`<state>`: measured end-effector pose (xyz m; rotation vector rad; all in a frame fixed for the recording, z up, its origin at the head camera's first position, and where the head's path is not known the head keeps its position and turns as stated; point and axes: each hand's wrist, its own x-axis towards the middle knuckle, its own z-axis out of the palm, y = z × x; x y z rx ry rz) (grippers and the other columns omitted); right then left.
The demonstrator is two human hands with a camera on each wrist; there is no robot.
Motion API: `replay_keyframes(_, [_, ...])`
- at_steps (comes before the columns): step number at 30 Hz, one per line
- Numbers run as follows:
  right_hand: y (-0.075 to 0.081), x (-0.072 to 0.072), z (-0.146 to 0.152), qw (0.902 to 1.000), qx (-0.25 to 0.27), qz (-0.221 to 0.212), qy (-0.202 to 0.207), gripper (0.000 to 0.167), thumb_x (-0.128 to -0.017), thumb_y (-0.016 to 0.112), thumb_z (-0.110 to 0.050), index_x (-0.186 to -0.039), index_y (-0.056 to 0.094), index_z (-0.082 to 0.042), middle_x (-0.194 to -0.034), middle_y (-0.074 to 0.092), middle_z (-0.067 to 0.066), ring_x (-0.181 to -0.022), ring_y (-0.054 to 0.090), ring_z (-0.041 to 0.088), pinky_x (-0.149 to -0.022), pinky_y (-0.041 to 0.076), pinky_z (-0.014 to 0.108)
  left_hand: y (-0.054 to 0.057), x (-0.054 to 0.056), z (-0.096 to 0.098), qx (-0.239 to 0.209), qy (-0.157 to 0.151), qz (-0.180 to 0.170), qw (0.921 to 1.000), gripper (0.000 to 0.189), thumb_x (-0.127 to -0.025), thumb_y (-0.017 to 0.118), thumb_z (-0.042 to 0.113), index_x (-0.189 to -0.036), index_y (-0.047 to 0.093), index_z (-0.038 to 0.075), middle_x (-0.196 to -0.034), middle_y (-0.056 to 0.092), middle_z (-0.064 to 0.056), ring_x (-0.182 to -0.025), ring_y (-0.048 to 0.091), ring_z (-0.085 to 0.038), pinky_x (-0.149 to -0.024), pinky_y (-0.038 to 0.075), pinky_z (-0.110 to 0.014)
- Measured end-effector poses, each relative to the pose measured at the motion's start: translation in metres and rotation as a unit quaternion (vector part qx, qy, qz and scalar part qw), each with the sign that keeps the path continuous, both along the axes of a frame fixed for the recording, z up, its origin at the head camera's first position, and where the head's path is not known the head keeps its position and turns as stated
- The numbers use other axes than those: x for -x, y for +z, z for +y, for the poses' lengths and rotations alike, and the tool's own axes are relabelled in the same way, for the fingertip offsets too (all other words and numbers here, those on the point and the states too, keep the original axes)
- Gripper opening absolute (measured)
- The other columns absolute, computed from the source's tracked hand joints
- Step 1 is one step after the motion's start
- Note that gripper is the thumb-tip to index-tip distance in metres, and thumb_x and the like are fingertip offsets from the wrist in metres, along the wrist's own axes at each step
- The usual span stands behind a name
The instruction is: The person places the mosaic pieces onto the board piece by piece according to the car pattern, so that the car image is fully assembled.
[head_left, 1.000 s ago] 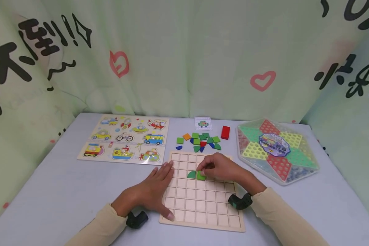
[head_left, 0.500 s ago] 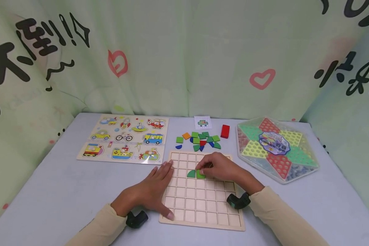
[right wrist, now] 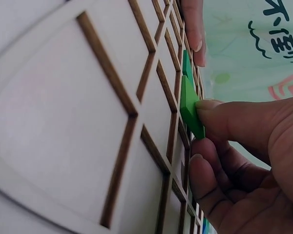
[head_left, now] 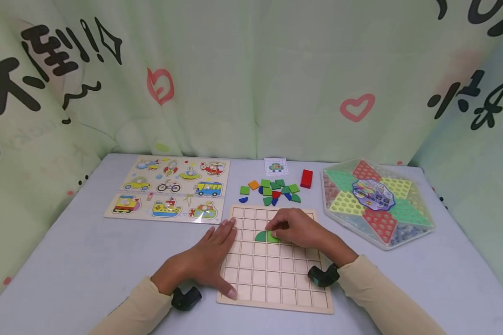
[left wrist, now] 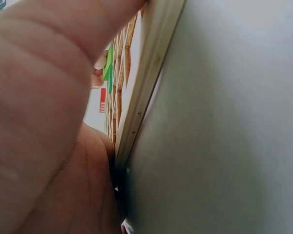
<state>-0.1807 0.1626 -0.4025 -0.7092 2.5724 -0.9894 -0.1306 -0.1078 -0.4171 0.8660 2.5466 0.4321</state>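
Observation:
A wooden grid board (head_left: pixel 259 278) lies on the table. In one of its cells sits a dark green quarter-round tile (head_left: pixel 261 237). Just right of that, my right hand (head_left: pixel 295 229) pinches a light green square tile (head_left: pixel 272 237) between thumb and fingers. The right wrist view shows this square tile (right wrist: pixel 189 105) slightly tilted at the board's surface, its far end close to the darker tile (right wrist: pixel 186 63). My left hand (head_left: pixel 209 256) rests on the board's left edge, fingers spread and straight, thumb near the lower left corner.
Behind the board lie several loose coloured tiles (head_left: pixel 266 191), a red block (head_left: pixel 306 178) and a small pattern card (head_left: pixel 275 166). At left is a vehicle puzzle board (head_left: pixel 184 197). A hexagonal game box (head_left: pixel 377 204) stands at right, and a curtain (head_left: pixel 251 83) hangs behind the table.
My right wrist has shifted slightly left while its fingers keep hold of the green square tile. My left hand stays in place on the board.

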Motion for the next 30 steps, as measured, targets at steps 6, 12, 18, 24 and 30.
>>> replay_keyframes(6, [0.000,0.000,-0.001,1.0000,-0.002,0.007,0.003,0.015,-0.087,0.071,-0.002,-0.096,0.076,-0.012,-0.091,0.064,-0.007,-0.090,0.057,0.014,-0.077,0.051,0.029,0.000,0.001,0.000,-0.002,0.002,-0.001,1.0000,0.135,-0.060,0.076,0.073,-0.156,0.011,0.004,-0.163,-0.005,-0.009,-0.147,-0.006,-0.026,-0.116,0.001,-0.049])
replay_keyframes(12, [0.000,0.000,-0.002,0.9999,-0.009,0.014,0.001,0.015,-0.087,0.071,-0.002,-0.096,0.076,-0.013,-0.092,0.064,-0.007,-0.087,0.057,0.014,-0.076,0.051,0.029,0.001,0.001,0.000,0.000,0.004,-0.002,1.0000,0.134,-0.060,0.076,0.073,-0.156,0.012,0.004,-0.163,-0.005,-0.009,-0.147,-0.006,-0.026,-0.116,0.001,-0.049])
replay_keyframes(18, [0.000,0.003,0.001,0.9989,-0.014,0.013,-0.042,0.015,-0.088,0.071,-0.006,-0.097,0.076,-0.016,-0.091,0.064,-0.008,-0.087,0.055,0.015,-0.076,0.049,0.031,-0.001,0.001,0.001,0.002,0.002,0.001,1.0000,0.136,-0.059,0.075,0.075,-0.156,0.011,0.004,-0.163,-0.006,-0.009,-0.147,-0.007,-0.025,-0.116,0.001,-0.049])
replay_keyframes(24, [0.002,0.009,0.008,0.9954,0.002,0.025,-0.092,0.015,-0.090,0.069,-0.006,-0.103,0.075,-0.011,-0.090,0.065,-0.003,-0.083,0.054,0.018,-0.074,0.049,0.032,-0.002,0.001,0.000,0.000,-0.002,0.006,1.0000,0.136,-0.059,0.075,0.075,-0.155,0.011,0.003,-0.162,-0.007,-0.011,-0.147,-0.008,-0.026,-0.116,0.001,-0.049])
replay_keyframes(30, [0.000,0.017,0.015,0.9885,0.013,0.022,-0.149,0.020,-0.091,0.068,-0.008,-0.110,0.074,-0.008,-0.094,0.066,0.002,-0.084,0.056,0.021,-0.072,0.051,0.030,-0.002,0.001,0.000,-0.001,0.000,0.003,1.0000,0.136,-0.059,0.075,0.075,-0.156,0.010,0.003,-0.163,-0.007,-0.010,-0.147,-0.008,-0.025,-0.116,0.001,-0.049])
